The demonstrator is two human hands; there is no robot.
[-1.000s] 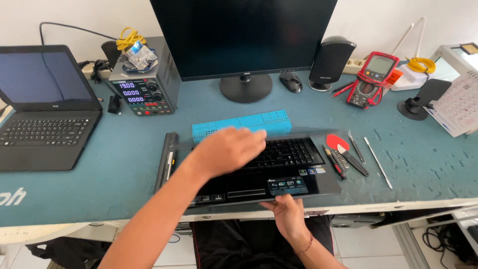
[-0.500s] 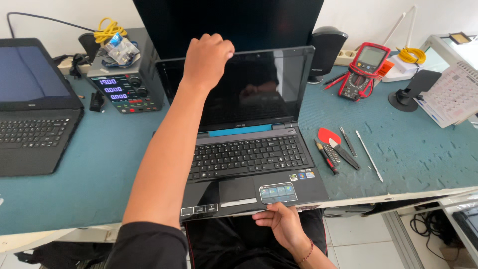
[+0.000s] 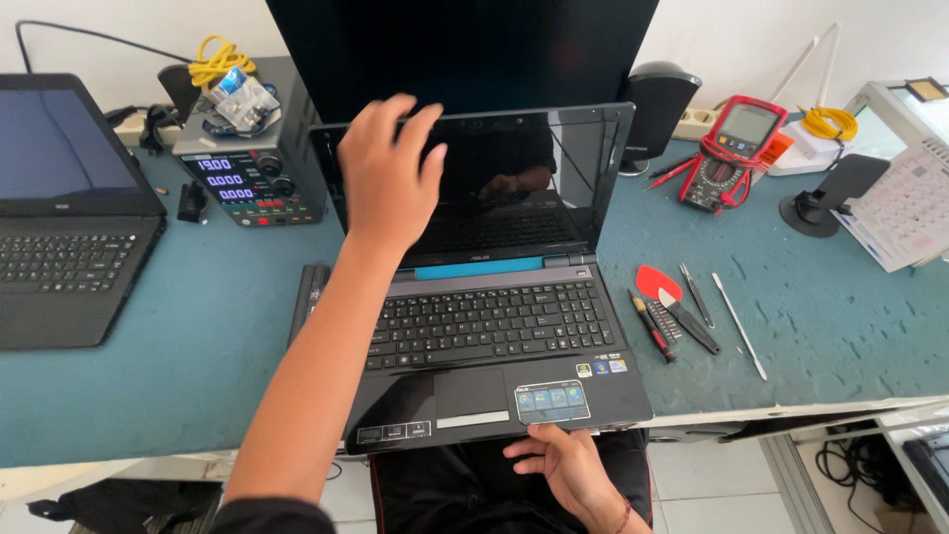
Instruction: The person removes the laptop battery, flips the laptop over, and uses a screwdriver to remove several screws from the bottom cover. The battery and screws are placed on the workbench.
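A black laptop (image 3: 494,326) is sitting open at the front edge of a blue-green table (image 3: 178,386). Its lid is shiny and dark like a mirror, and its keys are small flat squares. The left hand (image 3: 388,168) is hanging in front of the top left part of the screen with its fingers spread open, holding nothing. The right hand (image 3: 556,463) is touching the laptop's front edge from below, fingers loosely curled. A boxy grey power box (image 3: 252,163) is standing just left of the lid. A big dark monitor (image 3: 465,54) is standing behind it. Thin metal tools (image 3: 692,311) and a red flat pick are lying to the right. 1 more laptop (image 3: 69,218) is sitting far left.
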